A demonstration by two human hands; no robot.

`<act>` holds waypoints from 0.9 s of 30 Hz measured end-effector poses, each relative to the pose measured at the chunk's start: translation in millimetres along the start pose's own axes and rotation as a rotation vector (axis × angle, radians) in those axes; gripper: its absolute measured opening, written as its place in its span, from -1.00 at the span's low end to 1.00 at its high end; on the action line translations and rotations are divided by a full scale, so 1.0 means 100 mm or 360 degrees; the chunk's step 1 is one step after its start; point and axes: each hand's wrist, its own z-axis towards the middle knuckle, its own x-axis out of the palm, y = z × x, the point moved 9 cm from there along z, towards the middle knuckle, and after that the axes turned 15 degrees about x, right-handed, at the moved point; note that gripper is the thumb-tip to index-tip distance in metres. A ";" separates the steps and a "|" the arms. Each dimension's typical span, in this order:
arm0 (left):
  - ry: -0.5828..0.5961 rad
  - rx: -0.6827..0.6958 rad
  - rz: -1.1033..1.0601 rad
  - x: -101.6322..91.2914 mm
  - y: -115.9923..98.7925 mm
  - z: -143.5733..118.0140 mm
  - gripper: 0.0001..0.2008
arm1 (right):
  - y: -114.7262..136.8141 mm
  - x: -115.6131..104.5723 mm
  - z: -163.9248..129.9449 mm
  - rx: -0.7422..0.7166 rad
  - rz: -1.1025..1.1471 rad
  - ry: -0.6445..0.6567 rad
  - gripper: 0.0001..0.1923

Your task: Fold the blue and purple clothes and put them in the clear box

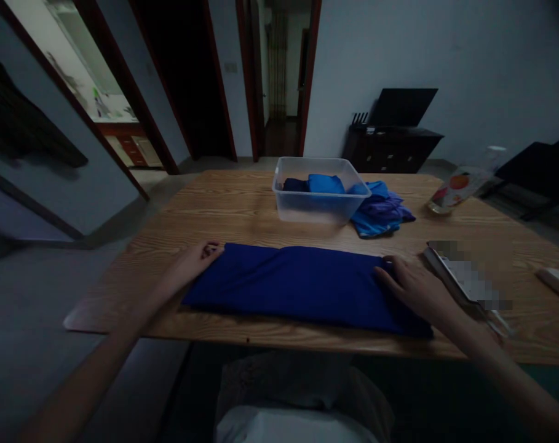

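Note:
A dark blue cloth (288,286), perhaps a garment, lies folded into a long flat strip along the table's near edge. My left hand (203,257) is at its far left corner, fingers curled closed on the fabric there. Across the right end rests my right hand (411,286), its thumb on top of the cloth and its fingers bent at the far edge. Beyond the cloth stands a clear plastic bin (307,206) with folded blue and dark pieces inside. Against the bin's right side is a crumpled heap of blue and purple clothing (378,209).
On the wooden table (205,209), a partly blurred phone-like object (463,277) lies right of my right hand. A clear bottle (461,187) with a fruit label stands at the back right. A pale rounded object (558,282) is near the right edge.

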 end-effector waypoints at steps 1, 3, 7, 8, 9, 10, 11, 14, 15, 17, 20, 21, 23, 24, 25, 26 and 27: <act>-0.0012 0.0004 0.0061 0.07 -0.02 0.04 -0.38 | 0.01 0.08 0.01 0.0010 0.0011 0.0022 -0.48; -0.0012 0.0063 0.0105 0.15 -0.07 0.06 -0.42 | 0.01 0.16 -0.02 0.0004 0.0114 0.0023 -0.52; -0.0166 0.0099 0.0029 0.04 -0.11 -0.07 -0.47 | -0.17 0.14 -0.11 0.0081 0.0407 -0.0037 -0.58; -0.0211 0.0074 0.0008 -0.01 -0.09 -0.10 -0.46 | -0.21 0.15 -0.14 0.0109 0.0430 -0.0034 -0.58; -0.0239 0.0052 -0.0019 -0.04 -0.06 -0.14 -0.46 | -0.26 0.16 -0.16 0.0134 0.0436 -0.0020 -0.58; -0.0249 0.0030 -0.0046 -0.06 -0.03 -0.16 -0.45 | -0.29 0.17 -0.17 0.0159 0.0430 -0.0003 -0.58; -0.0236 0.0006 -0.0064 -0.06 0.00 -0.18 -0.45 | -0.31 0.19 -0.18 0.0174 0.0421 0.0018 -0.57; -0.0127 -0.0025 -0.0058 0.00 0.06 -0.17 -0.45 | -0.30 0.19 -0.18 0.0148 0.0376 0.0017 -0.53; -0.0088 -0.0015 -0.0025 0.02 0.05 -0.15 -0.45 | -0.28 0.18 -0.17 0.0132 0.0332 -0.0005 -0.50; -0.0048 -0.0006 0.0090 0.04 0.01 -0.09 -0.41 | -0.23 0.13 -0.14 0.0088 0.0237 -0.0063 -0.46; -0.0002 -0.0031 0.0246 0.08 -0.09 0.03 -0.35 | -0.12 0.10 -0.07 0.0009 0.0127 -0.0115 -0.44; 0.0014 -0.0040 0.0275 0.10 -0.12 0.08 -0.35 | -0.09 0.10 -0.05 -0.0015 0.0102 -0.0122 -0.43; 0.0009 -0.0035 0.0285 0.14 -0.16 0.16 -0.37 | -0.06 0.13 0.01 -0.0036 0.0096 -0.0119 -0.42; -0.0013 -0.0026 0.0248 0.16 -0.15 0.19 -0.39 | -0.06 0.14 0.04 -0.0038 0.0140 -0.0104 -0.44; -0.0043 -0.0028 0.0167 0.17 -0.13 0.22 -0.39 | -0.07 0.15 0.08 -0.0036 0.0225 -0.0079 -0.47; -0.0072 -0.0039 0.0053 0.18 -0.09 0.24 -0.39 | -0.08 0.17 0.12 -0.0037 0.0337 -0.0044 -0.51; -0.0097 -0.0060 -0.0072 0.19 -0.04 0.24 -0.37 | -0.09 0.18 0.15 -0.0038 0.0456 -0.0006 -0.56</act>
